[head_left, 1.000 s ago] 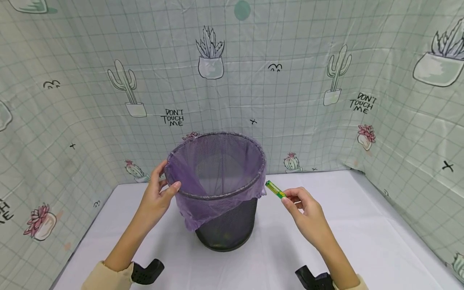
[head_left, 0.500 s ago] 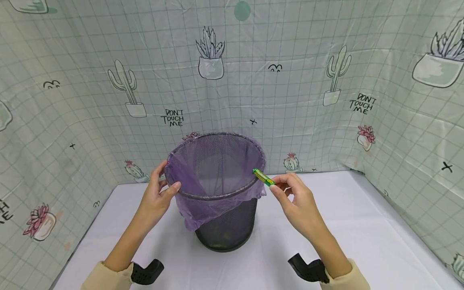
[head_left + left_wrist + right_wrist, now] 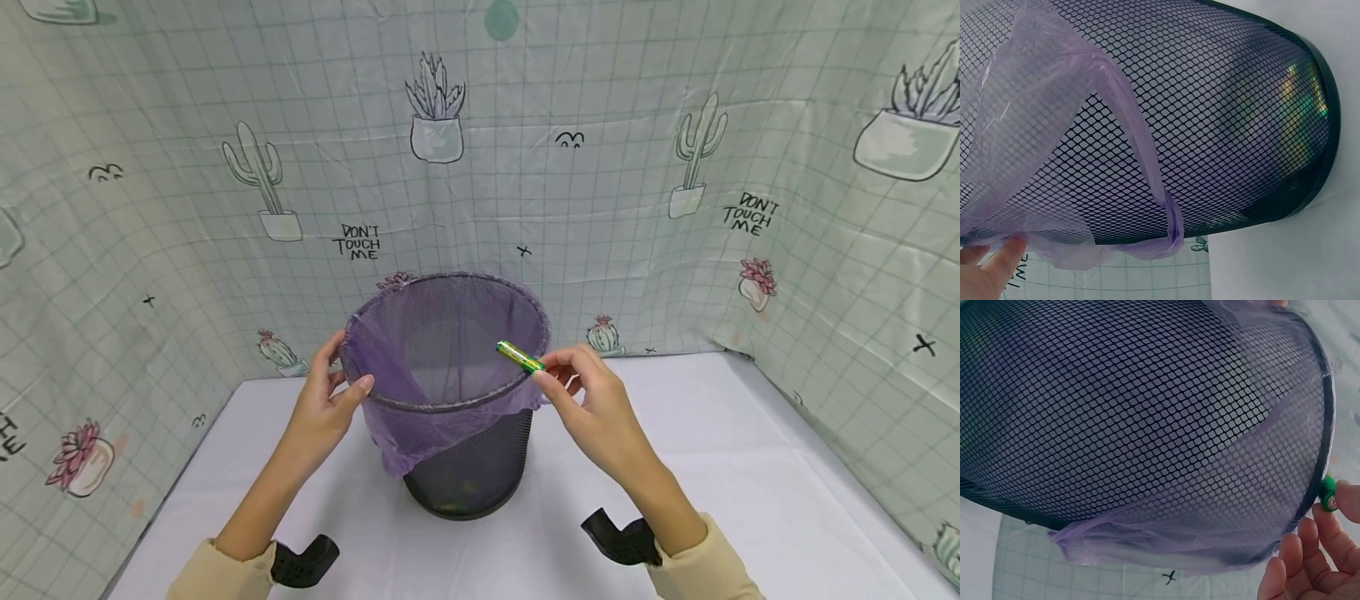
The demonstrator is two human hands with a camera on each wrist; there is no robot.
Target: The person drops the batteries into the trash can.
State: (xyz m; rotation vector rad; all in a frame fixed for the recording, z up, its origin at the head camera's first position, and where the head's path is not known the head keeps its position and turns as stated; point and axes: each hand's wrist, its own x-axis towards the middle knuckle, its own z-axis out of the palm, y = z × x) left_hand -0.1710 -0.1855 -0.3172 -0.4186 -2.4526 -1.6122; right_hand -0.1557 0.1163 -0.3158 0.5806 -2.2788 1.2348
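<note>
A black mesh wastebasket, lined with a thin purple bag folded over its rim, stands upright in the head view. My left hand holds its left rim, thumb in front and fingers on the outer side. Between thumb and fingertips my right hand pinches a green and yellow battery. The battery's far end reaches over the opening at the right rim. In the right wrist view the end of the battery shows beside the rim, other fingers close to the bag.
Blurred green and gold items show through the mesh low in the wastebasket. A white-covered table lies beneath it. Behind and at both sides hangs a gridded cactus-print cloth. Black wrist mounts sit at the sleeves.
My right hand has moved left and slightly up with the battery, from beside the wastebasket to over its right rim. The left hand and the wastebasket have stayed in place.
</note>
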